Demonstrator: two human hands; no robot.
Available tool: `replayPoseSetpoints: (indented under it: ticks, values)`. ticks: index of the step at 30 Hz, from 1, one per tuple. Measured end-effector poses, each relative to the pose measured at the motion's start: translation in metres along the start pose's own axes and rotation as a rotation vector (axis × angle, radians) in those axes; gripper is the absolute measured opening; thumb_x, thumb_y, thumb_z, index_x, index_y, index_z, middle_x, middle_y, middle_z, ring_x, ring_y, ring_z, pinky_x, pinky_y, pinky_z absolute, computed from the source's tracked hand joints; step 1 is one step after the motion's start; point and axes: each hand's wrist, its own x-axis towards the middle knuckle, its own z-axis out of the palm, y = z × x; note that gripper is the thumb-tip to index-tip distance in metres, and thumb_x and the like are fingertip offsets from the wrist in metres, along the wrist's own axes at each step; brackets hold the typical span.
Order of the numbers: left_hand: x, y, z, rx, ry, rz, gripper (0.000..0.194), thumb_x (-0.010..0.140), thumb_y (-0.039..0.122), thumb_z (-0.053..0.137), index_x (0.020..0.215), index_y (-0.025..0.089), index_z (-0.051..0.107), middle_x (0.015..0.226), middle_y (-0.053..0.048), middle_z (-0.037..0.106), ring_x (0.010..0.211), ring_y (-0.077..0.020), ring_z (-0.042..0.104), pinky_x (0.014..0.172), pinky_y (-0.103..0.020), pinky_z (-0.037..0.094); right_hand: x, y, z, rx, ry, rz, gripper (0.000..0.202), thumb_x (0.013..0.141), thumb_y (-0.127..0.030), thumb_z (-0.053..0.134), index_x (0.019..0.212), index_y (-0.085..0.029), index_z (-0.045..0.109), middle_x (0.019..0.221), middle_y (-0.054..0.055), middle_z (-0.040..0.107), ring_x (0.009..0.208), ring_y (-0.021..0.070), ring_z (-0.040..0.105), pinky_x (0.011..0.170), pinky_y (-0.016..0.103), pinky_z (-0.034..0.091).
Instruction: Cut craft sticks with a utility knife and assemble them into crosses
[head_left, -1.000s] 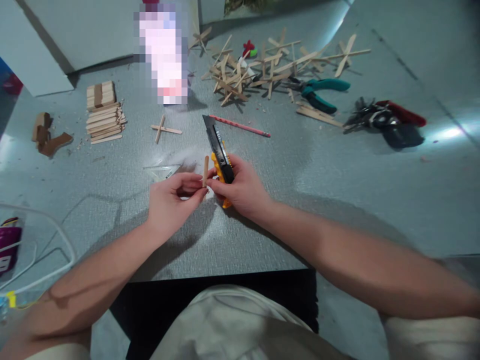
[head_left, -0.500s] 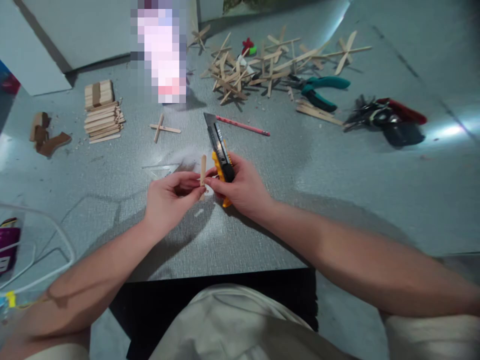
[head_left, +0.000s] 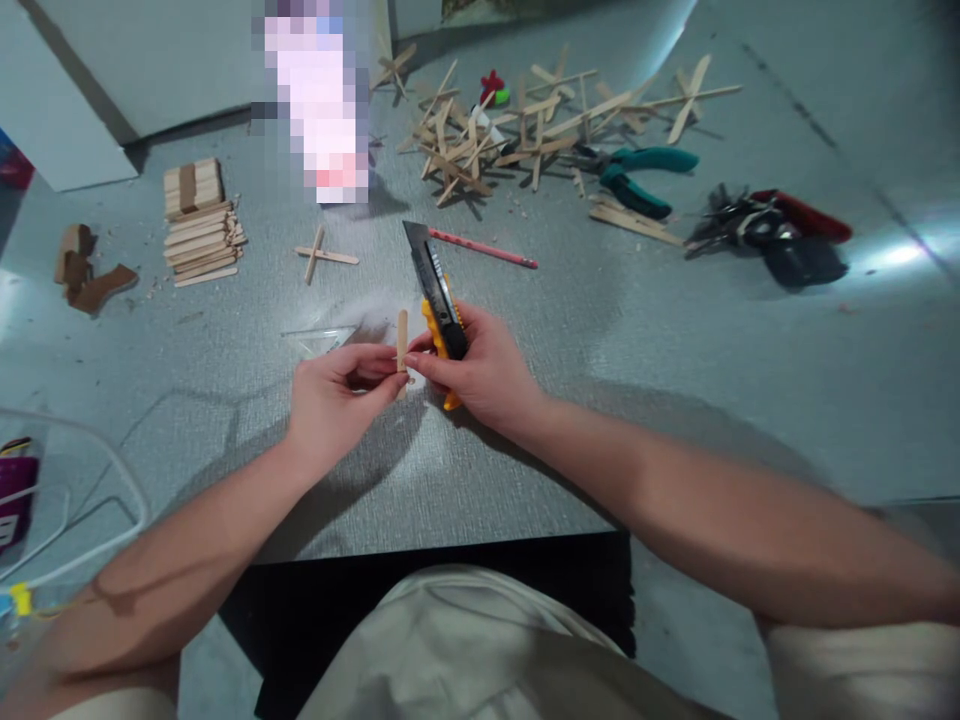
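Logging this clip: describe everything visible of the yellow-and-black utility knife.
The utility knife has a yellow, plastic-looking handle and a dark, metallic-looking front section ending in an exposed, angled blade. The bare right hand grips it, hiding part of the handle. It points toward the picture's top, leaning left, tip appearing near a thin red pencil.

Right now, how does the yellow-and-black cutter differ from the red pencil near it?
The cutter is gripped in the right hand, while the pencil lies on the table. The cutter is yellow and black; the pencil is red. The cutter has a broad, chunky body, whereas the pencil is thin. Both are elongated.
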Motion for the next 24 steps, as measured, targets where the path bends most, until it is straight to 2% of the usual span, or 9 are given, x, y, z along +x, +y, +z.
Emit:
replayPoseSetpoints:
  ticks: [10, 18, 21, 24]
  values:
    - [-0.0044, 0.0023, 0.0016, 0.108, -0.011, 0.077, 0.017, 0.08, 0.023, 0.085, 0.097, 0.022, 0.08, 0.085, -0.004, 0.084, 0.074, -0.0205, 0.082, 0.073, -0.032, 0.072, -0.0016, -0.0019, -0.0001, -0.149, 0.026, -0.102, 0.027, 0.072, -0.031, 0.079, 0.085, -0.025, 0.057, 0.081, -0.003, 0.07, 0.074, 0.0164, 0.063, 0.071, 0.033, 0.051]
    - [-0.0036, 0.0026, 0.0059, 0.067, -0.035, 0.041, 0.017, 0.079, 0.025, 0.085, 0.095, 0.02, 0.08, 0.083, -0.004, 0.083, 0.073, -0.0189, 0.082, 0.072, -0.028, 0.071, -0.005, -0.0029, 0.0024, -0.254, 0.057, -0.17, 0.017, 0.076, -0.031, 0.072, 0.081, -0.026, 0.057, 0.075, -0.003, 0.064, 0.07, 0.0166, 0.058, 0.069, 0.034, 0.048]
    - [-0.0011, -0.0003, 0.0044, 0.03, -0.011, 0.007, 0.019, 0.078, 0.028, 0.087, 0.093, 0.02, 0.079, 0.082, -0.004, 0.083, 0.073, -0.0185, 0.082, 0.07, -0.027, 0.07, -0.0044, -0.0008, 0.0024, -0.203, 0.041, -0.125, 0.02, 0.076, -0.032, 0.075, 0.083, -0.026, 0.057, 0.077, -0.003, 0.067, 0.068, 0.016, 0.06, 0.066, 0.033, 0.049]
    - [0.0021, -0.0034, 0.0019, 0.01, 0.014, -0.018, 0.019, 0.076, 0.027, 0.087, 0.092, 0.022, 0.078, 0.082, -0.003, 0.083, 0.073, -0.0183, 0.081, 0.069, -0.029, 0.069, -0.004, 0.0001, 0.002, -0.096, -0.003, -0.052, 0.023, 0.079, -0.035, 0.076, 0.088, -0.026, 0.057, 0.081, -0.003, 0.069, 0.058, 0.0129, 0.057, 0.055, 0.03, 0.047]
